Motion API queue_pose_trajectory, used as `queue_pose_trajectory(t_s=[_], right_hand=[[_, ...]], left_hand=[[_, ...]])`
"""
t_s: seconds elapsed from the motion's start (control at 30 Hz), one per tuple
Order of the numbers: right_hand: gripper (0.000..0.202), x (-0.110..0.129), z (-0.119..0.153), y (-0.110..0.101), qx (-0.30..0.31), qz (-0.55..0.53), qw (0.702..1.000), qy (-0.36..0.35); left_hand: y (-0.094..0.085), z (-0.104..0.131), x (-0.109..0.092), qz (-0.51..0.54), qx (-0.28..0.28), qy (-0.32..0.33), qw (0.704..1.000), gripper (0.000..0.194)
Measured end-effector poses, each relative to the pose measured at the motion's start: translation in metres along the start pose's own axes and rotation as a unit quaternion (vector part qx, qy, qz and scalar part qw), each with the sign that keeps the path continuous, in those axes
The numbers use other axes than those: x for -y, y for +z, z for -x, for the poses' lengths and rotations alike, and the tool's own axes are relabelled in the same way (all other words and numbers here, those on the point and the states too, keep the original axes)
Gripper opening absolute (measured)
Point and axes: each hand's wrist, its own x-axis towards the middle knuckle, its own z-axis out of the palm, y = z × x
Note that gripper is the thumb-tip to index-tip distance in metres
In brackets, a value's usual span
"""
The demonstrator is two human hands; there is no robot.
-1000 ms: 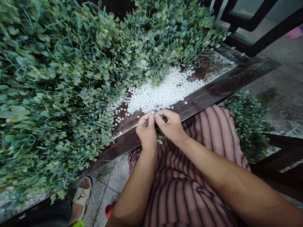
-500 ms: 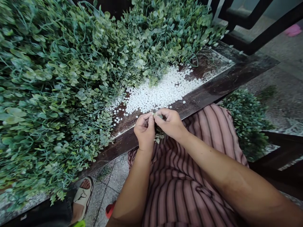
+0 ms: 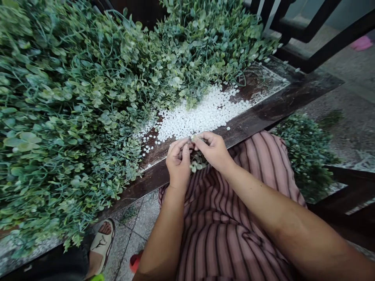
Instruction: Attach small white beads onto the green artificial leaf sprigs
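Note:
My left hand (image 3: 178, 166) and my right hand (image 3: 215, 152) meet over the front edge of a dark wooden bench, thumbs and fingertips pinched together. Between them is a small green artificial leaf sprig (image 3: 198, 167), its leaves hanging below my fingers. A pale bit shows at the fingertips, too small to make out. Just beyond my hands lies a spread pile of small white beads (image 3: 199, 117) on the wood (image 3: 249, 121). A large heap of artificial greenery (image 3: 96, 89) covers the bench behind and to the left of the beads.
Dark bars (image 3: 310, 43) rise at the bench's right end. More greenery (image 3: 307, 152) sits low on the right, beyond my striped clothing (image 3: 234, 222). Another person's foot in a sandal (image 3: 102, 246) is at lower left, near a red object (image 3: 135, 262) on the floor.
My fingertips have shifted slightly, the right hand's fingers spreading a little over the pinch. More of the sprig's leaves now show below my hands. The view has moved slightly.

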Motion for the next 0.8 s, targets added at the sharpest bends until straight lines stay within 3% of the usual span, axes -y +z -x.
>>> queue_pose_trajectory(t_s=[0.1, 0.17, 0.23, 0.33, 0.43, 0.6, 0.8], right_hand=[[0.021, 0.002, -0.002, -0.001, -0.02, -0.055, 0.998, 0.021], [0.021, 0.002, -0.002, -0.002, -0.042, -0.068, 0.996, 0.026], [0.02, 0.002, -0.001, -0.002, -0.059, -0.062, 0.996, 0.016], [0.02, 0.0, 0.002, -0.003, -0.062, -0.029, 0.998, -0.013], [0.02, 0.002, 0.004, -0.005, -0.048, -0.005, 0.998, -0.031], [0.024, 0.008, 0.007, -0.011, -0.003, 0.042, 0.997, -0.063], [0.014, 0.006, 0.009, -0.011, 0.071, 0.185, 0.975, -0.102]], left_hand=[[-0.016, 0.005, -0.005, -0.025, 0.014, -0.011, 1.0, 0.031], [-0.023, 0.009, -0.008, -0.061, 0.052, 0.007, 0.997, 0.032], [-0.023, 0.014, -0.011, -0.1, 0.085, 0.038, 0.991, 0.034], [-0.012, 0.016, -0.012, -0.122, 0.082, 0.059, 0.987, 0.028], [-0.004, 0.012, -0.01, -0.086, 0.052, 0.014, 0.995, 0.01], [-0.006, 0.0, -0.008, 0.037, 0.005, -0.107, 0.994, 0.016], [-0.004, -0.002, -0.011, 0.084, -0.016, -0.134, 0.987, 0.017]])
